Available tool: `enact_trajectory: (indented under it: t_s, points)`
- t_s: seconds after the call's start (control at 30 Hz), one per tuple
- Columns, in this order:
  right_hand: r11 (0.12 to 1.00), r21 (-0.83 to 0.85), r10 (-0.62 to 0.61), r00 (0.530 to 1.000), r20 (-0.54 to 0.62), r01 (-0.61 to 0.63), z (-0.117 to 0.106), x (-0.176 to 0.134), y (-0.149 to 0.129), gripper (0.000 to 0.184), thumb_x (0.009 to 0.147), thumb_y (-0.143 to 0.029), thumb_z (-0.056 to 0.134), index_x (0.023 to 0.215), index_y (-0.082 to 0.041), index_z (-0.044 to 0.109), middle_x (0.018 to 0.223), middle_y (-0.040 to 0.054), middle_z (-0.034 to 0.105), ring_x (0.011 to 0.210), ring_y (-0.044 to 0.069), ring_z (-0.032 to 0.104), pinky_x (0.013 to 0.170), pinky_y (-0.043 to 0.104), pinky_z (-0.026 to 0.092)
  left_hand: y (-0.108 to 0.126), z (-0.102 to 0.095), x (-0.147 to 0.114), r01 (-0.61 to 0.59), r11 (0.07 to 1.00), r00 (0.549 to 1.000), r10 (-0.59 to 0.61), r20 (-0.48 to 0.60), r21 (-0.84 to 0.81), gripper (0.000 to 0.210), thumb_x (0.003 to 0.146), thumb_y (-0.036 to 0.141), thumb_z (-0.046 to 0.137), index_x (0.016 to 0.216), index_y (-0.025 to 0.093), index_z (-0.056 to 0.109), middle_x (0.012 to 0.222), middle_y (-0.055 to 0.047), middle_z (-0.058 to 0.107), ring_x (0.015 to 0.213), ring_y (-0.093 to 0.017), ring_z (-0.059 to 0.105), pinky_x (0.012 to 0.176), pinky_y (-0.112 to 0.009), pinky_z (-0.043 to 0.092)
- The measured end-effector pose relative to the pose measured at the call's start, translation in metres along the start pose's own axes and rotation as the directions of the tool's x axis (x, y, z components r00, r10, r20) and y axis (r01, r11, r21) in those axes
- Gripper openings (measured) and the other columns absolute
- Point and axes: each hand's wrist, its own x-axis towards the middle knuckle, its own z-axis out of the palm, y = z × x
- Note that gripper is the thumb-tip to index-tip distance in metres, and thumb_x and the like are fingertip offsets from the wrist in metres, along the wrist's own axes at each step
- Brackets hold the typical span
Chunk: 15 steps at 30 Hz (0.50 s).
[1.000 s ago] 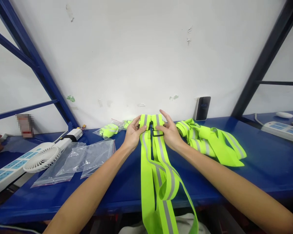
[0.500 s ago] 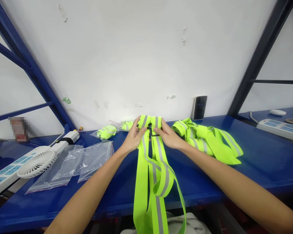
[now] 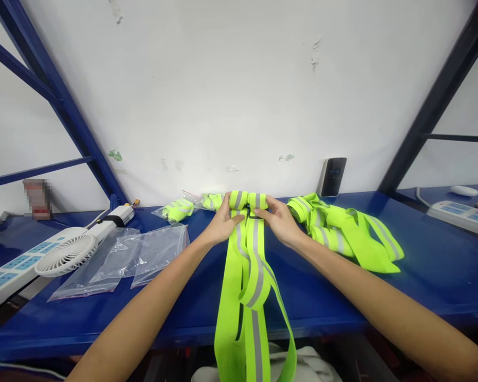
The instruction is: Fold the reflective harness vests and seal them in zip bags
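Observation:
Between my hands hangs a neon yellow-green reflective strap harness (image 3: 255, 265) with grey stripes and small black buckles near its top. My left hand (image 3: 224, 222) pinches its upper left part, thumb in front. On the upper right part, my right hand (image 3: 281, 218) grips with thumb and fingers. The loose straps loop down past the table's front edge toward my lap. A second bundle of the same straps (image 3: 342, 228) lies on the table just right of my right hand. Behind my left hand rest bagged straps (image 3: 179, 210) in clear plastic.
Clear zip bags (image 3: 159, 249) lie flat on the blue table (image 3: 302, 297) at left. Beside them are a white handheld fan (image 3: 67, 254) and a power strip (image 3: 11, 270). A dark phone-like device (image 3: 333, 178) leans on the wall. Another power strip (image 3: 466, 216) is at far right.
The two held strap ends have come closer together at the top, with my hands drawn slightly inward. The view has shifted a little, and the hanging loops have swung left.

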Motion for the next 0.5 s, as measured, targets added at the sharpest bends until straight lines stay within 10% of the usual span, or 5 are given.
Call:
enact_trajectory:
  t_s: [0.27,0.5]
  points:
    - [0.995,0.036,0.094,0.992,-0.079,-0.092,0.005,-0.001,0.004,0.038,0.070,-0.027,0.071,0.108,-0.020,0.075,0.100,0.0033,0.075,0.082,0.022,0.067,0.073,0.035,0.054,0.002,-0.003,0.002,0.018,0.998,0.993,-0.012,-0.113,0.057,0.029,0.073,0.012,0.061,0.096,0.021,0.046,0.088,0.003,0.048,0.087,-0.014,0.049,0.084,-0.027,0.042]
    - [0.996,-0.088,-0.034,0.986,-0.166,0.020,-0.003,0.003,0.006,0.026,0.069,-0.020,0.066,0.090,-0.023,0.081,0.100,0.0022,0.078,0.106,0.026,0.068,0.101,0.041,0.049,0.015,0.012,-0.001,0.165,0.940,0.977,-0.198,-0.084,-0.298,0.025,0.084,0.041,0.065,0.091,0.021,0.051,0.086,0.002,0.053,0.078,-0.014,0.053,0.074,-0.027,0.045]
